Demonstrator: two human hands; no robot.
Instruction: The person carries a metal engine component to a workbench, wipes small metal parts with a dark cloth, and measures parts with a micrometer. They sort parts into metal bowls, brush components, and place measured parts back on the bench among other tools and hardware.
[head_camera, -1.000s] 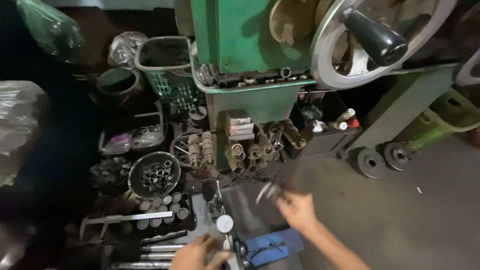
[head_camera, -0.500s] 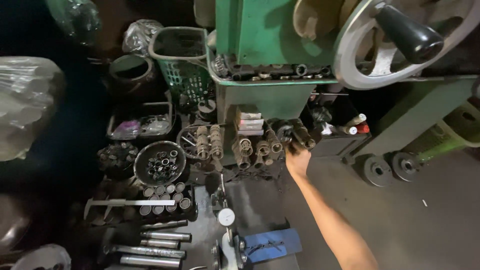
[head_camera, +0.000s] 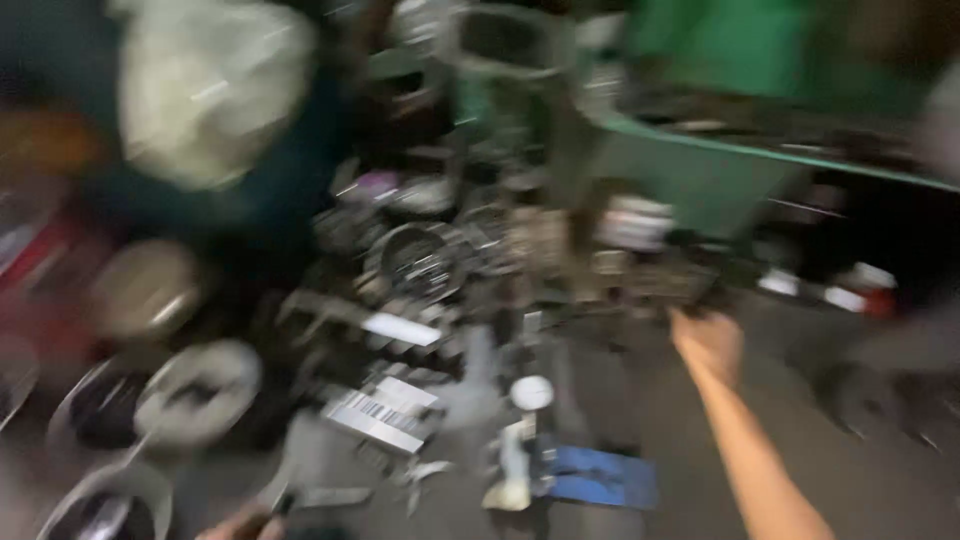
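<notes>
The view is heavily blurred by motion. My right hand (head_camera: 708, 340) is stretched forward at the foot of the green machine (head_camera: 700, 170), its fingers curled by a dark small object that I cannot make out. Only a sliver of my left hand (head_camera: 245, 522) shows at the bottom edge, next to a dark tool-like shape; its grip is unclear. Between the hands lie a dial gauge with a round white face (head_camera: 532, 392) and a blue cloth (head_camera: 600, 478) on the floor.
Metal parts and tins crowd the floor at left, among them a round tin of small pieces (head_camera: 420, 262) and a flat white ruler-like piece (head_camera: 400, 328). A pale plastic bag (head_camera: 215, 85) hangs at top left. Grey concrete floor (head_camera: 880, 470) lies to the right.
The camera has swung left and down, blurring everything. My right hand stays extended near the machine's base, drawn back slightly. My left hand has come back into view at the bottom edge.
</notes>
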